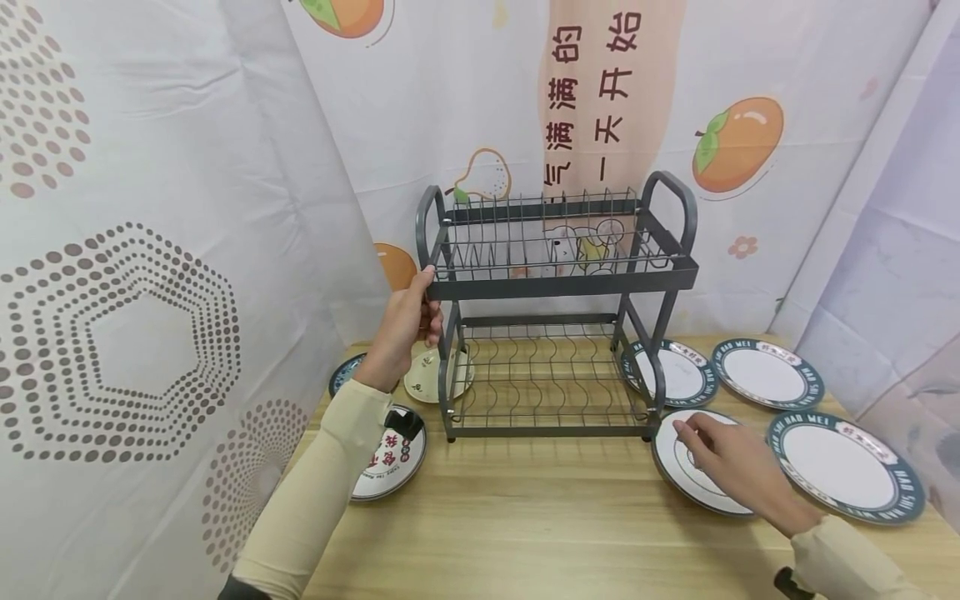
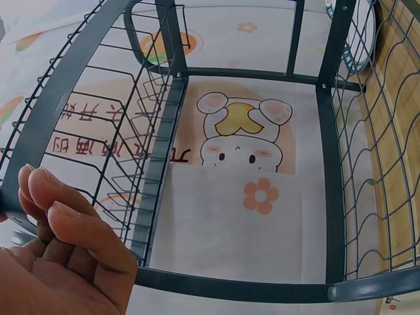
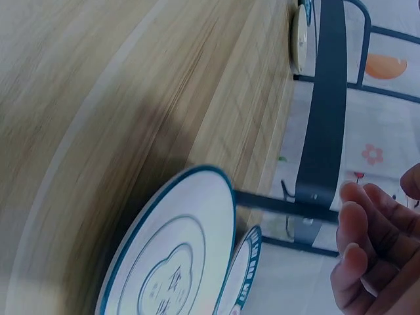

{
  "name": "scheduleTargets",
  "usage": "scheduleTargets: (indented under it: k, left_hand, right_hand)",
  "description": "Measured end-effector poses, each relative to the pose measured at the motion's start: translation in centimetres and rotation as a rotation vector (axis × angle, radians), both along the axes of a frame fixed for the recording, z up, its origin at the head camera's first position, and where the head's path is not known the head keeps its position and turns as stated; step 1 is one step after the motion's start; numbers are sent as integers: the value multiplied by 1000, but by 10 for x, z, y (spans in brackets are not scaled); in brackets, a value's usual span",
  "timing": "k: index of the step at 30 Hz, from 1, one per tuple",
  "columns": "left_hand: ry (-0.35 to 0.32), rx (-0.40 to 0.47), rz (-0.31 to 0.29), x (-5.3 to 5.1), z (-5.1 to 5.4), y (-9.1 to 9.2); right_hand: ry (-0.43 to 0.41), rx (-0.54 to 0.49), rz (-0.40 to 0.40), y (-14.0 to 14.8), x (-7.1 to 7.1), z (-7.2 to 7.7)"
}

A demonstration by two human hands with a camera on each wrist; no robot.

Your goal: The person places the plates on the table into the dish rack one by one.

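Note:
A dark grey two-tier dish rack [image 1: 562, 289] stands on the wooden table, its wire shelves holding nothing. At its left front upper corner, my left hand [image 1: 401, 325] grips the frame of the top tier, thumb on the rim and fingers curled beneath. The curled fingers of the left hand [image 2: 82, 243] also show beside the rack's frame [image 2: 49, 111] in the left wrist view. My right hand [image 1: 731, 467] hovers over a white plate [image 1: 678, 454] to the right of the rack, fingers loosely bent and holding nothing. The plate's dark rim [image 3: 213, 172] shows in the right wrist view.
Several green-rimmed plates lie on the right, including a near one [image 1: 836, 462] and a far one [image 1: 765, 375]. Left of the rack lie a plate with red lettering [image 1: 401, 471], a cream dish [image 1: 427, 383] and a blue-rimmed dish [image 1: 341, 375]. A printed curtain [image 1: 465, 75] hangs behind.

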State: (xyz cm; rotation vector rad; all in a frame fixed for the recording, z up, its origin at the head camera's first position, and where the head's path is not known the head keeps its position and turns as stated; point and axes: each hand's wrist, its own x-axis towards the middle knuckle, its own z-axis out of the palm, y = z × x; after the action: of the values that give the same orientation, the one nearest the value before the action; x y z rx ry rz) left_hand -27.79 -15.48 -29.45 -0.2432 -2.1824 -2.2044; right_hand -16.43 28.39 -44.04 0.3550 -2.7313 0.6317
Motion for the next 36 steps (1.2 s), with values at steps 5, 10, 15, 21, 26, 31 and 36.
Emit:
scheduleTargets:
  k: [5,10,15,21,26,31,36]
  left_hand:
    - [3,-1,2,0,-2,-1]
    - [7,5,1,0,-4,-2]
    - [17,6,-1,-1,-4,-2]
    - [20,12,-7,-1,-5,-2]
    - [20,11,-8,-1,-6,-2]
    - [30,8,-17,-1,-4,0]
    - [23,10,-24,-3,-5,1]
  right_hand:
    - [-67,-24,-33,15,-2,0]
    - [-119,-45,-64,32,-1,-3]
    - [-154,-44,-97,50,-2,-8]
    - [-182,-34,-150,70,-2,-12]
    - [-193,-24,-187,87,-2,-14]
    - [-169,-11,-240,108,0,-20]
    - [-161,-12,-291,130,5,-26]
